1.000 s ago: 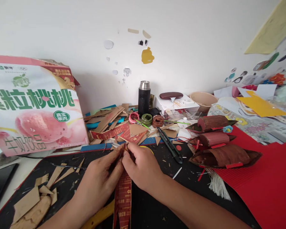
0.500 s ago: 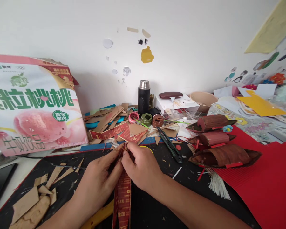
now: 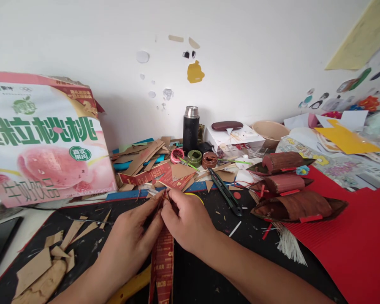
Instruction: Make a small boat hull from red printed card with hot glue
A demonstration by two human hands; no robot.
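Note:
Both of my hands meet at the pointed far end of a long piece of red printed cardboard, whose strips run down toward me. My left hand is closed around its left side, thumb and fingers gripping near the tip. With fingertips pinched, my right hand presses the same tip from the right. The exact joint between the fingers is mostly hidden. A yellow-handled tool lies partly under the left wrist. A dark green utility knife rests on the black mat beyond my right hand.
Three brown model boats stand at right by red corrugated sheet. Cardboard scraps lie at left, below a large drink carton. Open paint pots and a black thermos stand at the back.

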